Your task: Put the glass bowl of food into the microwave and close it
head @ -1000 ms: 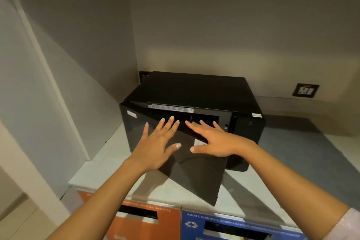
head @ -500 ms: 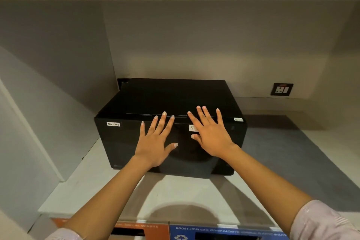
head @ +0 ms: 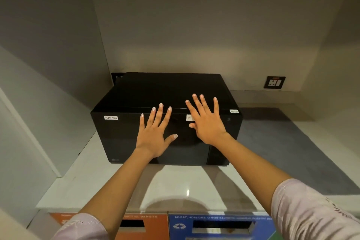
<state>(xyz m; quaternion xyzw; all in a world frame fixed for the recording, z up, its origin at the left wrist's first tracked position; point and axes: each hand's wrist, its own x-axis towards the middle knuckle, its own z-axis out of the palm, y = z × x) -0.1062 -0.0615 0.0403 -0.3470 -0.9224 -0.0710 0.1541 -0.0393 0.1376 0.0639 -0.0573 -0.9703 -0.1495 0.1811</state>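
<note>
A black microwave (head: pixel 124 138) with a "Non-Veg" label stands on the pale counter (head: pixel 175 187), its door flush with the front. My left hand (head: pixel 153 134) lies flat on the middle of the door with fingers spread. Beside it, my right hand (head: pixel 208 122) is also flat and spread, its fingertips reaching over the door's top edge. Neither hand holds anything. The glass bowl of food is hidden from view.
A wall socket (head: pixel 274 82) sits on the back wall to the right. Grey side panels close in the left. Cabinets hang overhead. Below the counter edge are an orange bin front (head: pixel 148 226) and a blue recycling bin front (head: pixel 220 226).
One second ago the microwave door stood partly open; both hands pushed it in and it is now flush. My view has shifted and the hands have slid slightly higher on the door.
</note>
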